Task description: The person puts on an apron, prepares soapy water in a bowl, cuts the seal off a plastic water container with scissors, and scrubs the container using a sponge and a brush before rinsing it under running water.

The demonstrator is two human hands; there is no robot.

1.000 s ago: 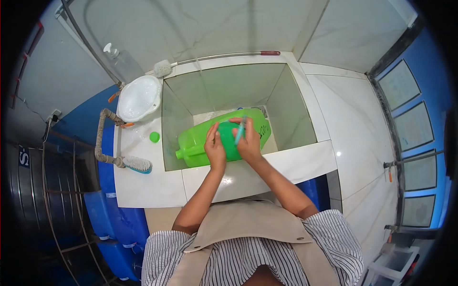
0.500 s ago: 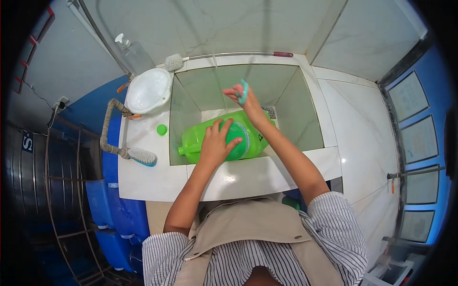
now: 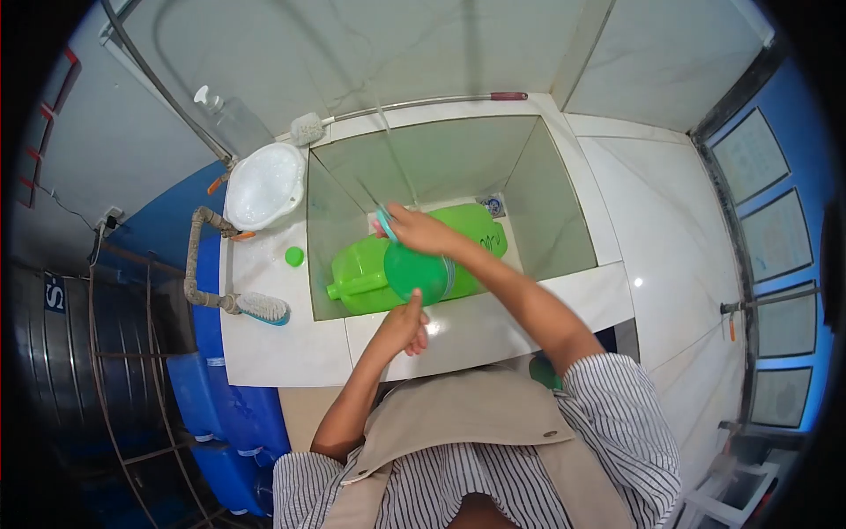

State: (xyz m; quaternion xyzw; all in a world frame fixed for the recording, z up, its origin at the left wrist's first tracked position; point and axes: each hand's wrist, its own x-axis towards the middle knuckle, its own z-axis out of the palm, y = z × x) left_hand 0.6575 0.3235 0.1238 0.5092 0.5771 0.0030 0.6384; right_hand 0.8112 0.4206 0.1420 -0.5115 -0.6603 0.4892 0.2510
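Counter (image 3: 282, 353) gleams around a basin (image 3: 560, 216); green jug (image 3: 352, 264) inside; blue containers (image 3: 196, 388) below.

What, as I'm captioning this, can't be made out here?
In the head view:
Teal item: partly covered by the right hand.
Jug: middle hidden by green container and right forearm.
Panels: any writing too small to read.
White rack: cut off by the bottom edge.

A basin (image 3: 553, 203) and scrub brush (image 3: 263, 308) (blue containers (image 3: 196, 392) nearby) mark this as a washing area.
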